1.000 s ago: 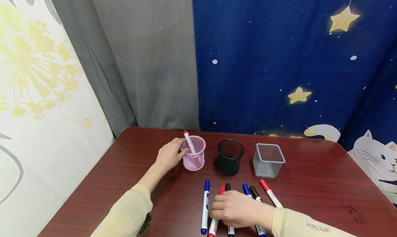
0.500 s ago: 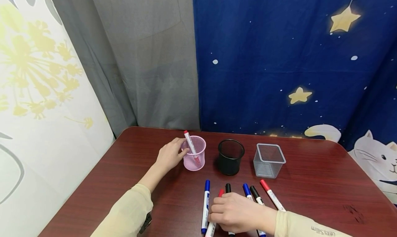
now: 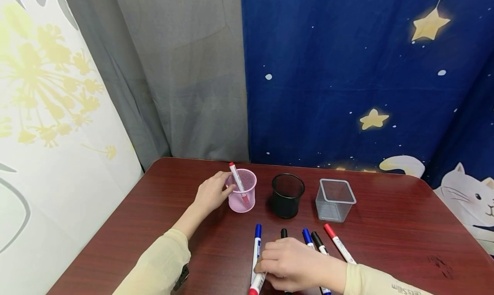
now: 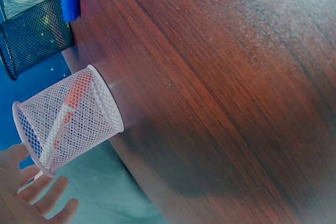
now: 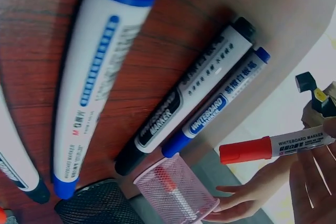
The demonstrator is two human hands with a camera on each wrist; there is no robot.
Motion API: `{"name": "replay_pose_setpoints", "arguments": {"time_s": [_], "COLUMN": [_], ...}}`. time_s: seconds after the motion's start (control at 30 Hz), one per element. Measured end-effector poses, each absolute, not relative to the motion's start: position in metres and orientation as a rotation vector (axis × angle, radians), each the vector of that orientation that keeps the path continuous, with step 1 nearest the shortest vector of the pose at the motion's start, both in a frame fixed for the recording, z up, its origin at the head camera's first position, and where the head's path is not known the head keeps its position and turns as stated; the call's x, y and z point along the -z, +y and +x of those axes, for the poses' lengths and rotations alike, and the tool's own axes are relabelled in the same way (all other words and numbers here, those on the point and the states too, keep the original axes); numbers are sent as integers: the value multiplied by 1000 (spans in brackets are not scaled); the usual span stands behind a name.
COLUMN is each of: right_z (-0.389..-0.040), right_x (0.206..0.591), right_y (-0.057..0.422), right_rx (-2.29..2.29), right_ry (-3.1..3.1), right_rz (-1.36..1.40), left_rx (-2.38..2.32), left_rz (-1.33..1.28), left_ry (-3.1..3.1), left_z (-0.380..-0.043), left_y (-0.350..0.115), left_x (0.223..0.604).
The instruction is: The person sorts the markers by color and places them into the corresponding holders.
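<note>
In the head view my left hand point(image 3: 212, 192) is at the left side of a pink mesh pen cup point(image 3: 248, 200), its thumb and fingers at the rim. The left wrist view shows these fingers loosely extended. A red-capped whiteboard marker point(image 3: 236, 178) leans inside the cup. My right hand point(image 3: 287, 260) pinches another red whiteboard marker point(image 5: 299, 142) by its barrel, red cap pointing outward in the right wrist view. Beneath lie a blue marker point(image 3: 256, 250) and a black marker point(image 3: 284, 233), partly covered by the hand.
To the right of the pink cup stand a black mesh cup point(image 3: 285, 206) and a square silver mesh holder point(image 3: 335, 207). Another blue marker point(image 3: 307, 236), a black one point(image 3: 318, 242) and a red one point(image 3: 339, 244) lie on the brown table point(image 3: 393, 218). Curtains hang behind.
My right hand has drawn the red marker toward me and slightly left, and its far end no longer shows beyond the fingers. The left hand stays at the pink cup.
</note>
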State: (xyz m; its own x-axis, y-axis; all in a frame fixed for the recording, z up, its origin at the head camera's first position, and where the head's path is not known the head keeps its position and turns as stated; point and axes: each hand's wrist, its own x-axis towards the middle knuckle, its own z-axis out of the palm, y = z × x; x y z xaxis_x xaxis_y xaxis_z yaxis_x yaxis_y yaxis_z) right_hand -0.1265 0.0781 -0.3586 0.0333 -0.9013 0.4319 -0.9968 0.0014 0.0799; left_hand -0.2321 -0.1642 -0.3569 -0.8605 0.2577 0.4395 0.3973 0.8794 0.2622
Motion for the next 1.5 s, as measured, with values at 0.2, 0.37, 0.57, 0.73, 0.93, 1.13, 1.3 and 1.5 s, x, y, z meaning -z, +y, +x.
{"name": "replay_pose_setpoints", "arguments": {"time_s": [0.2,0.37,0.57,0.73,0.93,1.13,1.3,1.5], "right_z": [-124,-123,-122,-120,-113,-111,-114,-118], "right_x": [353,349,345,339,318,306,304,297], "right_y": [76,75,73,72,68,68,69,69], "right_rx": [-588,-762,-976,-1153,-1318,-1426,-1526,-1636], "right_ry": [-1934,-1946,-1976,-1994,-1968,-1975,-2003,-2029], "right_rz": [1952,1935,1910,1856,1781,1701,1642,1529], "left_rx": [489,489,489,492,497,503,499,502], "left_rz": [-483,-483,-486,-487,-487,-488,-484,-481], "left_ry": [-2654,-2656,-2651,-2649,-2652,-2650,-2654,-2655], "left_z": [-232,-232,-232,-232,-232,-232,-233,-232], "left_y": [-164,-164,-164,-165,-165,-165,-164,-164], "left_x": [357,357,356,357,357,356,356,357]}}
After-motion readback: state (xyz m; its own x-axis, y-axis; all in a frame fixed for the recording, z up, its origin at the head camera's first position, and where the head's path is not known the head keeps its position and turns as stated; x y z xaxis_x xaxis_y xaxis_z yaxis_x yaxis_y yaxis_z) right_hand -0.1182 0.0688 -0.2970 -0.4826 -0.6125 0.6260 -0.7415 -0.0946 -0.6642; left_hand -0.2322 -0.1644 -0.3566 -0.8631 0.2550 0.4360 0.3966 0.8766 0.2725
